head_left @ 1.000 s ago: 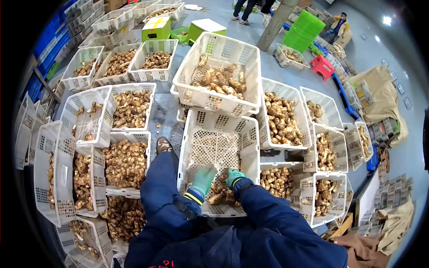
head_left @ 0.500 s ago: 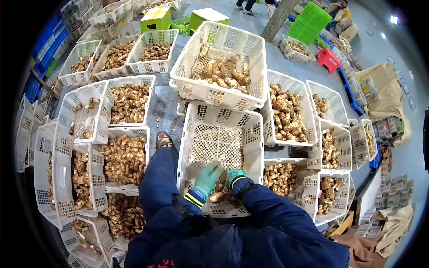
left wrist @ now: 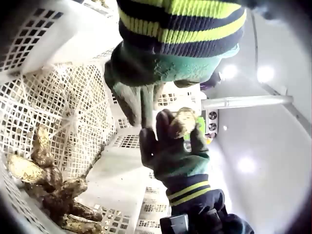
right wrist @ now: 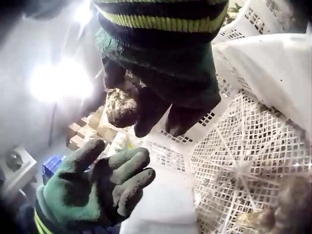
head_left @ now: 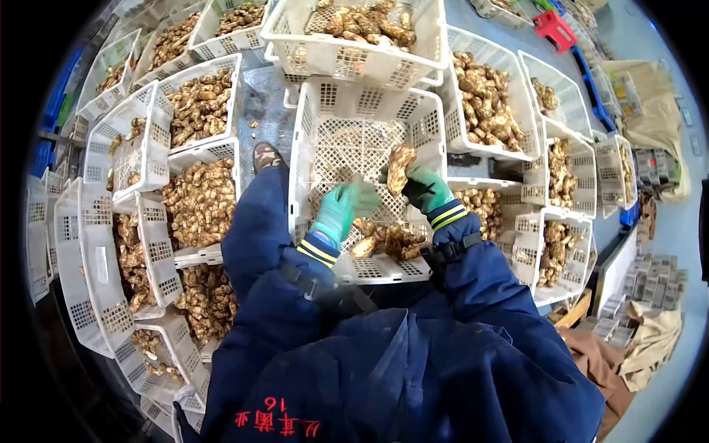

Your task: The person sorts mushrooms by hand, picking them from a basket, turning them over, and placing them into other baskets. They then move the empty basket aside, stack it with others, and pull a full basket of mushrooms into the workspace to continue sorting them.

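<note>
My right hand (head_left: 428,190), in a green work glove, grips a brown-and-white scaly mushroom (head_left: 399,170) above a white plastic crate (head_left: 300,177). The same mushroom shows between the gloved fingers in both wrist views. My left hand (head_left: 338,210), gloved too, hovers beside it over the crate's left half. In the right wrist view the left hand (right wrist: 102,185) has its palm facing up with loosely bent fingers and nothing in them. Several loose mushrooms (head_left: 388,240) lie on the mesh floor along the crate's near side.
Another white crate (head_left: 354,59) with mushrooms stands raised just beyond. Mushroom-filled crates flank me, one (head_left: 491,151) at the right and one (head_left: 201,255) at the left. A red stool (head_left: 554,31) stands at the far right. My shoe (head_left: 267,156) is left of the crate.
My right hand has risen from the crate's near side and now holds up a mushroom. The left hand stays over the crate. The head view has tilted downward.
</note>
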A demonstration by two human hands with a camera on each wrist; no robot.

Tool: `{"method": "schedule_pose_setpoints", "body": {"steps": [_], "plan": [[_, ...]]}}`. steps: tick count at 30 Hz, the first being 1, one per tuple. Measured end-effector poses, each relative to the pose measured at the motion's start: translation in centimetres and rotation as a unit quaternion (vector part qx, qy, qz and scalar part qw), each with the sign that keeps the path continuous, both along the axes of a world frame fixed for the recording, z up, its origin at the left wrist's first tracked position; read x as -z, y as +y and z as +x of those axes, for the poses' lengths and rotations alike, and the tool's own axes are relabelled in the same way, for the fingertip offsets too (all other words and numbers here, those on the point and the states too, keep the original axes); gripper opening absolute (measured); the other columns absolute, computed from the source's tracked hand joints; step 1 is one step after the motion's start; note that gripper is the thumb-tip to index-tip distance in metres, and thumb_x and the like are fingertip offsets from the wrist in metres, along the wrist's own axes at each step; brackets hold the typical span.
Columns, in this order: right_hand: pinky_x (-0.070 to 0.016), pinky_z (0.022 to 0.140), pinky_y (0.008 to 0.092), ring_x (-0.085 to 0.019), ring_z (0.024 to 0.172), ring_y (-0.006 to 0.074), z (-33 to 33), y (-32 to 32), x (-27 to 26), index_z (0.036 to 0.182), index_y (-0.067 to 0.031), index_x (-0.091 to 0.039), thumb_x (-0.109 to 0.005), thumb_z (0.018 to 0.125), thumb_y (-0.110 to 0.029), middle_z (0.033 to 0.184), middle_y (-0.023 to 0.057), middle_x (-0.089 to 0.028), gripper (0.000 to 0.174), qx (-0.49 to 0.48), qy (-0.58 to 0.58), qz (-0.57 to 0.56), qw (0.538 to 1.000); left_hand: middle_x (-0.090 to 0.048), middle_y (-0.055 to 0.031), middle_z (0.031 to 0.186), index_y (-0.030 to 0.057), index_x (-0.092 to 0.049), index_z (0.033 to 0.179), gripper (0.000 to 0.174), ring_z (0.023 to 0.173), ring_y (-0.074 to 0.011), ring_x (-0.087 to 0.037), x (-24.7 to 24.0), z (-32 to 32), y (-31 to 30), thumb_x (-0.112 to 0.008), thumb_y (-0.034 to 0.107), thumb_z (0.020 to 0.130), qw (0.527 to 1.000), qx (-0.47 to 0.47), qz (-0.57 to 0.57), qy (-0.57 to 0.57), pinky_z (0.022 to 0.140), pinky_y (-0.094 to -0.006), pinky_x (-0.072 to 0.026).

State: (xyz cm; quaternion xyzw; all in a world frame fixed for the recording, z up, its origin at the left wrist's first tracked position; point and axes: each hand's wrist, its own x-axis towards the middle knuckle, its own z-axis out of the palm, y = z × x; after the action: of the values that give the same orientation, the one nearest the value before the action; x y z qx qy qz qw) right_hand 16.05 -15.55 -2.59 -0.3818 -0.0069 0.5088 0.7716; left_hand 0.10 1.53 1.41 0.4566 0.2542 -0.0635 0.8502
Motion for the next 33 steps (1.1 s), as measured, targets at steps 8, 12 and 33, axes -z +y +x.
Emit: {"method": "schedule_pose_setpoints", "body": {"steps": [8, 12, 33], "plan": [[-0.0484, 0.08, 0.0295, -0.058, 0.089, 0.0155, -5.5, 1.2, -5.7, 0.106, -0.0023, -0.057, -0.055, 0.089, -0.012, 0.099, 0.0054, -0.06, 0.02, -0.109, 0.056, 0.068, 0.99, -0.056, -0.0045, 0.087, 0.0054, -0.051, 0.108, 0.057, 0.069, -0.0197, -0.049, 2.0, 0.3, -2.0, -0.036, 0.059, 0.093, 0.919, 0.165, -0.351, -0.073, 0.058, -0.0278, -0.0404], [-0.0485, 0.078, 0.0288, -0.058, 0.086, 0.0141, -3.7, 1.0, -5.6, 0.105, -0.0025, -0.055, -0.055, 0.089, -0.012, 0.095, 0.0045, -0.059, 0.019, -0.072, -0.036, 0.051, 0.995, -0.054, -0.0018, 0.085, 0.0083, -0.052, 0.099, 0.042, 0.067, -0.0149, -0.046, 1.6, 0.2, -1.4, -0.041, 0.049, 0.095, 0.938, 0.127, -0.313, -0.076, 0.055, -0.0234, -0.0378], [-0.0492, 0.089, 0.0411, -0.061, 0.098, 0.0305, -2.8, -1.2, -7.2, 0.135, 0.0096, -0.032, -0.055, 0.09, -0.031, 0.11, 0.018, -0.061, 0.065, -0.019, -0.012, 0.146, 0.989, -0.054, -0.0141, 0.125, -0.0004, -0.05, 0.125, 0.039, 0.111, -0.0182, -0.054, -0.8, 0.5, -0.7, -0.06, 0.001, 0.087, 0.954, -0.224, 0.142, -0.141, 0.093, -0.0252, -0.0438]]}}
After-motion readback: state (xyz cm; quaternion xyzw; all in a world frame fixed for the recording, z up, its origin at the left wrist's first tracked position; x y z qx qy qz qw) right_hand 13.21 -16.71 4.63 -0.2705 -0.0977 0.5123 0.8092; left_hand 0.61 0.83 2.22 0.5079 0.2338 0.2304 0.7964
